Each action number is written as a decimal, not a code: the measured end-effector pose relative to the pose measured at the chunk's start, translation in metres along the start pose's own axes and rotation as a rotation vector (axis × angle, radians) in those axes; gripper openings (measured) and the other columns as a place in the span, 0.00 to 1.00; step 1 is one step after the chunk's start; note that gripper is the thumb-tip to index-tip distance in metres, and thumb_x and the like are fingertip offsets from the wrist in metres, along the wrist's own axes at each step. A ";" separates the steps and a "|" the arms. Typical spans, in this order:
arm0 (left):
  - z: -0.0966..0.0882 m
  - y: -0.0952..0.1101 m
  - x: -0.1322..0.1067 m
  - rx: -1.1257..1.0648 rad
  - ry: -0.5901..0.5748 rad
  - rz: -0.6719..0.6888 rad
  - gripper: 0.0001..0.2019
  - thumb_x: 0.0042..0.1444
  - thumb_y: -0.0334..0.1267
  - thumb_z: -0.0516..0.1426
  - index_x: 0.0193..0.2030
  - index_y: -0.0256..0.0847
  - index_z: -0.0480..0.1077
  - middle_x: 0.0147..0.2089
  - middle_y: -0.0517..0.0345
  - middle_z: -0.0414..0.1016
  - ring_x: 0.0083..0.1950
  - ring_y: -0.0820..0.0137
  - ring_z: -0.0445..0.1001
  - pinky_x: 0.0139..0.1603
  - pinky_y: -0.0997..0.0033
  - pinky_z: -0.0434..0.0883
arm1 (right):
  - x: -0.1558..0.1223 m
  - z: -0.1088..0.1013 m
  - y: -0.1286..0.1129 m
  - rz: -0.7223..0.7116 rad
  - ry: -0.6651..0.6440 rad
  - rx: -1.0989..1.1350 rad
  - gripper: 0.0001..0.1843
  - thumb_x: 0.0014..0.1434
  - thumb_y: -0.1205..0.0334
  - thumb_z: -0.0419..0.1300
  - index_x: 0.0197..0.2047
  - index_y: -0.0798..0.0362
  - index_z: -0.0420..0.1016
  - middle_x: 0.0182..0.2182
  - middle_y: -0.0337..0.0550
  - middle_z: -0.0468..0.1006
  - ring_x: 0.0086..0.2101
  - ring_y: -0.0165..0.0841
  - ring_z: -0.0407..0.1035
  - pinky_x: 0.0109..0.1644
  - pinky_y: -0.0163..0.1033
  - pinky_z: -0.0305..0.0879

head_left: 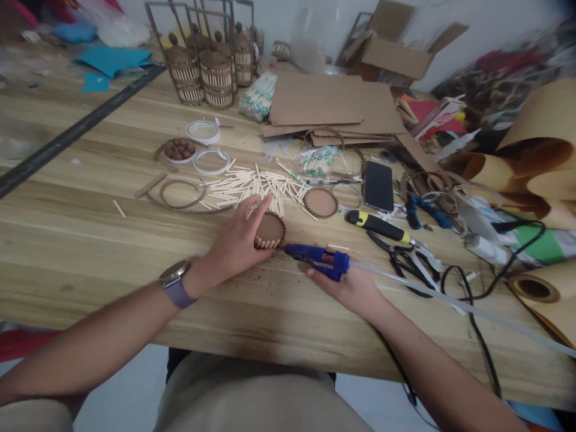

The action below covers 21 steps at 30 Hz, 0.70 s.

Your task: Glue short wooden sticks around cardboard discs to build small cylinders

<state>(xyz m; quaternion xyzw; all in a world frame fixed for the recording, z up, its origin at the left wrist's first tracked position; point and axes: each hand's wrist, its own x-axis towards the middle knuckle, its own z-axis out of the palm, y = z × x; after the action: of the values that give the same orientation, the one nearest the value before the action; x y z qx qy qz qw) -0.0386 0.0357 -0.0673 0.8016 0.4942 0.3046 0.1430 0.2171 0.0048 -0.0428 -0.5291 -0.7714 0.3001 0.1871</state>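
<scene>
My left hand (236, 237) curves around a small round cardboard base (271, 228), thumb at its near edge and fingers at its far left side. Short pale sticks stand in a row along the near rim of this base. My right hand (355, 291) is wrapped around a blue glue gun (317, 258). The gun's nozzle points left and meets the base's near right edge, and a long clear glue stick (405, 279) trails out of its back. A pile of loose cut sticks (256, 185) lies just beyond my left hand. Another round cardboard base (320, 203) lies to the right.
Pliers (425, 213), black scissors (405, 264), a yellow-black cutter (378, 226) and a phone (378, 186) lie on the right. A black cable (483, 336) runs there too. Tape rolls (211, 161), cardboard sheets (317, 99) and stick-built lanterns (216, 78) stand farther back.
</scene>
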 end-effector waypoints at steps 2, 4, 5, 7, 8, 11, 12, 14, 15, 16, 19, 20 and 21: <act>0.000 0.000 0.000 0.001 -0.002 -0.003 0.51 0.49 0.40 0.68 0.74 0.46 0.43 0.70 0.39 0.53 0.72 0.46 0.54 0.69 0.40 0.60 | 0.000 0.000 0.000 -0.002 0.001 0.001 0.17 0.61 0.47 0.57 0.38 0.51 0.78 0.37 0.47 0.82 0.39 0.42 0.77 0.43 0.42 0.72; 0.000 0.000 0.000 0.009 0.000 0.001 0.51 0.49 0.40 0.68 0.74 0.44 0.43 0.70 0.38 0.53 0.72 0.46 0.54 0.69 0.41 0.59 | 0.000 0.001 0.000 -0.007 0.005 -0.005 0.17 0.60 0.47 0.57 0.38 0.51 0.78 0.37 0.47 0.82 0.40 0.42 0.77 0.43 0.42 0.72; 0.000 0.000 0.000 0.011 0.000 0.004 0.51 0.49 0.40 0.68 0.74 0.44 0.43 0.70 0.38 0.53 0.72 0.46 0.54 0.69 0.41 0.59 | 0.000 0.001 0.000 -0.008 0.006 -0.009 0.17 0.61 0.47 0.57 0.39 0.50 0.78 0.38 0.46 0.82 0.40 0.42 0.77 0.44 0.42 0.72; 0.001 0.000 0.000 0.009 -0.001 0.004 0.51 0.48 0.39 0.68 0.74 0.44 0.44 0.70 0.38 0.53 0.72 0.46 0.54 0.69 0.42 0.59 | 0.000 0.000 0.000 -0.006 -0.001 -0.010 0.16 0.61 0.47 0.57 0.40 0.49 0.79 0.38 0.46 0.82 0.41 0.41 0.77 0.44 0.42 0.72; 0.001 0.000 0.000 0.007 0.000 0.001 0.51 0.48 0.39 0.68 0.74 0.44 0.43 0.70 0.38 0.53 0.72 0.46 0.53 0.69 0.42 0.59 | 0.000 0.000 0.000 -0.005 -0.005 -0.010 0.16 0.61 0.47 0.57 0.40 0.49 0.79 0.38 0.45 0.82 0.41 0.41 0.77 0.43 0.42 0.72; 0.001 0.000 0.000 0.012 0.004 -0.007 0.52 0.48 0.39 0.69 0.74 0.47 0.42 0.70 0.39 0.53 0.72 0.46 0.54 0.69 0.41 0.60 | 0.000 0.000 0.000 -0.002 -0.002 -0.010 0.16 0.61 0.47 0.58 0.40 0.50 0.79 0.38 0.46 0.82 0.40 0.42 0.77 0.43 0.42 0.72; 0.001 0.000 0.000 0.015 0.003 -0.008 0.52 0.48 0.39 0.69 0.74 0.47 0.42 0.70 0.39 0.53 0.72 0.46 0.54 0.69 0.41 0.60 | 0.000 0.001 0.000 -0.002 0.004 -0.011 0.16 0.61 0.47 0.58 0.40 0.50 0.79 0.38 0.46 0.82 0.40 0.42 0.77 0.43 0.43 0.72; 0.001 0.000 0.000 0.016 -0.002 -0.009 0.52 0.48 0.40 0.69 0.74 0.47 0.42 0.70 0.39 0.53 0.72 0.46 0.54 0.68 0.40 0.60 | 0.000 0.001 0.001 -0.006 0.006 -0.007 0.16 0.61 0.47 0.57 0.40 0.49 0.79 0.38 0.46 0.82 0.41 0.42 0.77 0.43 0.42 0.72; 0.001 0.000 0.000 0.014 -0.003 -0.009 0.52 0.48 0.40 0.68 0.74 0.47 0.42 0.70 0.39 0.53 0.72 0.46 0.54 0.68 0.40 0.60 | 0.000 0.001 0.001 -0.008 0.002 -0.004 0.16 0.61 0.47 0.57 0.40 0.49 0.79 0.38 0.46 0.82 0.41 0.42 0.77 0.44 0.42 0.72; 0.001 0.000 0.000 0.013 -0.002 -0.007 0.51 0.49 0.41 0.68 0.74 0.48 0.42 0.70 0.40 0.53 0.72 0.46 0.54 0.68 0.39 0.60 | 0.000 0.001 0.001 -0.009 -0.004 -0.003 0.16 0.61 0.47 0.57 0.40 0.49 0.79 0.38 0.46 0.83 0.41 0.42 0.77 0.44 0.43 0.72; 0.001 -0.001 0.000 0.013 0.006 0.007 0.51 0.49 0.41 0.68 0.74 0.49 0.42 0.70 0.41 0.53 0.72 0.45 0.54 0.68 0.39 0.60 | 0.000 0.001 0.002 0.002 -0.010 -0.007 0.17 0.61 0.47 0.57 0.42 0.49 0.79 0.39 0.46 0.83 0.41 0.42 0.77 0.44 0.43 0.73; 0.002 -0.002 0.000 0.013 0.008 0.013 0.52 0.49 0.41 0.68 0.74 0.49 0.42 0.70 0.41 0.53 0.72 0.45 0.54 0.68 0.39 0.59 | 0.000 0.001 0.002 0.006 -0.008 -0.008 0.17 0.61 0.47 0.57 0.42 0.50 0.79 0.39 0.46 0.83 0.41 0.42 0.77 0.44 0.43 0.73; 0.002 -0.002 0.000 0.014 0.008 0.016 0.52 0.49 0.40 0.68 0.74 0.49 0.42 0.70 0.41 0.53 0.71 0.45 0.54 0.68 0.39 0.59 | -0.001 0.001 0.002 0.008 -0.009 -0.007 0.17 0.61 0.47 0.57 0.42 0.50 0.79 0.39 0.46 0.83 0.41 0.42 0.77 0.45 0.44 0.73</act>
<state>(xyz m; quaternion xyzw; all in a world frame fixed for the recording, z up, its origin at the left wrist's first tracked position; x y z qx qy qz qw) -0.0387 0.0368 -0.0696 0.8054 0.4902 0.3055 0.1330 0.2182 0.0046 -0.0443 -0.5313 -0.7712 0.3007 0.1807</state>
